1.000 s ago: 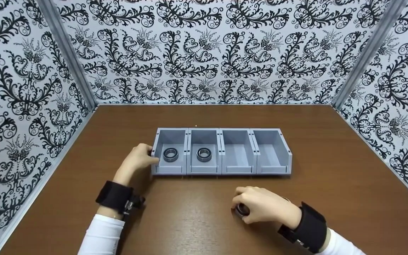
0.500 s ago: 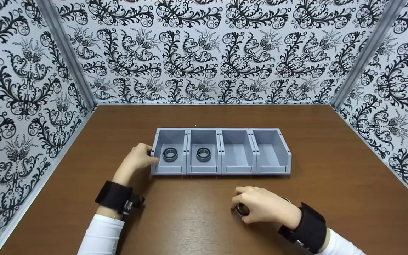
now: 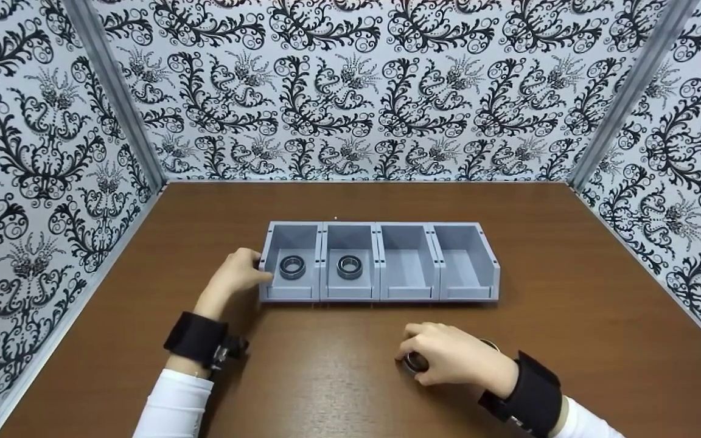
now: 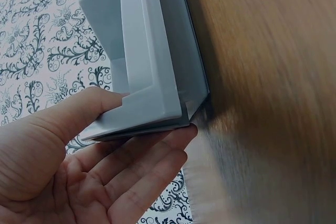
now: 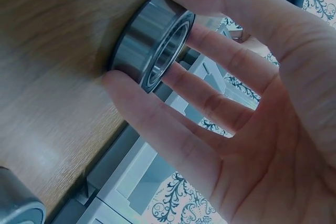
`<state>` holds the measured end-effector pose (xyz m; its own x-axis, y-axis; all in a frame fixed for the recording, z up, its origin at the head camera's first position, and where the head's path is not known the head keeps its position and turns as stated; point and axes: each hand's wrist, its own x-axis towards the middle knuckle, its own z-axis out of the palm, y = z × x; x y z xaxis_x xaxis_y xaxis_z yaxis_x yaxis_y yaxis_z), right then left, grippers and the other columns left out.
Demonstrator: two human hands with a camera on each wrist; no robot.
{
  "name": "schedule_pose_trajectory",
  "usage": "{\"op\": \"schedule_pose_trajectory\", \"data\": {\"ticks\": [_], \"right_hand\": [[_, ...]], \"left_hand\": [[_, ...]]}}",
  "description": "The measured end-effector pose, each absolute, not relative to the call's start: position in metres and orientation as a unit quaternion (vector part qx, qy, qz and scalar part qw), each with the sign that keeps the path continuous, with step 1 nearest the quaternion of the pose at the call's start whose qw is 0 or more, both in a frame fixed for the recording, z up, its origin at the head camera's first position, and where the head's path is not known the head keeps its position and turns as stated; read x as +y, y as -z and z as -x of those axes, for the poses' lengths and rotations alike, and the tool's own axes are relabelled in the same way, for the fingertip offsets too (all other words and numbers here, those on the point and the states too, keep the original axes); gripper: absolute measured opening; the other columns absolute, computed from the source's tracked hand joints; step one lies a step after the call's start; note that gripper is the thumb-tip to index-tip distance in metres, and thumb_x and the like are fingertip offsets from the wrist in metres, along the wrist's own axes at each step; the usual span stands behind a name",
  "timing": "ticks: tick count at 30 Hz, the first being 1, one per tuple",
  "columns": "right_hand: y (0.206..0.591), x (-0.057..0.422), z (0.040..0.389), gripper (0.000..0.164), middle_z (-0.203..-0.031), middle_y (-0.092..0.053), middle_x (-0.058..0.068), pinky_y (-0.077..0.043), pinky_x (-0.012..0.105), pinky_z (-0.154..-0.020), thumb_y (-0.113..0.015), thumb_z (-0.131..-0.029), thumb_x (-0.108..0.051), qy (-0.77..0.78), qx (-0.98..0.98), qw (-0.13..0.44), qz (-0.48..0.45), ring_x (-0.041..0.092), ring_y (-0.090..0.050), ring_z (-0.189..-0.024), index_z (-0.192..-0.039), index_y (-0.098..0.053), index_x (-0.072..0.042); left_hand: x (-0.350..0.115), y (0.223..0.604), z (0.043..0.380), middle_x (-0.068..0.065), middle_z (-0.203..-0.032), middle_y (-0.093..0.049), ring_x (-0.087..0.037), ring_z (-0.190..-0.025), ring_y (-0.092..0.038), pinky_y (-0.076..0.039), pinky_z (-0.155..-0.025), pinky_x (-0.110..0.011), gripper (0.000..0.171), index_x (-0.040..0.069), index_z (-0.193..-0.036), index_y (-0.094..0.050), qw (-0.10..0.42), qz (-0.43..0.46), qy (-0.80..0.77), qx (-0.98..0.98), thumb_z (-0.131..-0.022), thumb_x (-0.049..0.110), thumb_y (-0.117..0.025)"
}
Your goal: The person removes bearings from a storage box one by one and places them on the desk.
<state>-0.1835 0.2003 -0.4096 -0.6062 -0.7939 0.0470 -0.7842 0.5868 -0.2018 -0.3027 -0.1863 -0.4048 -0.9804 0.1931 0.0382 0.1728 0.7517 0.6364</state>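
My left hand (image 3: 238, 271) pinches the outer side wall of the leftmost grey bin (image 3: 289, 292), thumb inside and fingers beneath it in the left wrist view. One ball bearing (image 3: 292, 267) lies flat in that bin, and a second bearing (image 3: 349, 267) lies in the bin beside it. In front of the row, my right hand (image 3: 451, 356) grips a metal ball bearing (image 5: 147, 40) by its rim, thumb on one side and fingertips on the other, close over the tabletop. Another bearing (image 5: 18, 198) shows at the lower left of the right wrist view; in the head view the right hand mostly hides it.
Two more grey bins, the third (image 3: 410, 292) and the rightmost (image 3: 469, 292), continue the row to the right with nothing inside. The brown table (image 3: 326, 377) is bounded by patterned walls (image 3: 350, 91) at the back and both sides.
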Motion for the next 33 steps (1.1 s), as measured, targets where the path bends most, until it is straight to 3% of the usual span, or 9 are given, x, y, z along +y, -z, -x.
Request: {"op": "schedule_pose_trajectory", "data": {"ticks": [17,33], "right_hand": [[0.411,0.2021,0.1825,0.037,-0.104,-0.067,0.002,-0.055,0.032,-0.073,-0.088,-0.074,-0.009,0.098,0.886,0.022,0.452,0.013,-0.064,-0.088,-0.111,-0.081,-0.012],[0.4094,0.2018,0.1813,0.037,-0.106,-0.067,0.003,-0.055,0.032,-0.074,-0.088,-0.075,-0.009,0.106,0.887,0.027,0.448,0.013,-0.064,-0.089,-0.112,-0.081,-0.012]], "left_hand": [[-0.1857,0.4052,0.3017,-0.001,-0.074,-0.057,-0.021,-0.071,-0.051,-0.042,-0.066,-0.032,0.014,-0.002,-0.088,-0.07,0.022,-0.099,-0.345,0.933,-0.078,0.009,-0.071],[-0.186,0.4061,0.3027,0.0,-0.072,-0.057,-0.021,-0.069,-0.05,-0.042,-0.066,-0.032,0.01,0.0,-0.083,-0.069,0.019,-0.098,-0.347,0.933,-0.077,0.008,-0.071]]}}
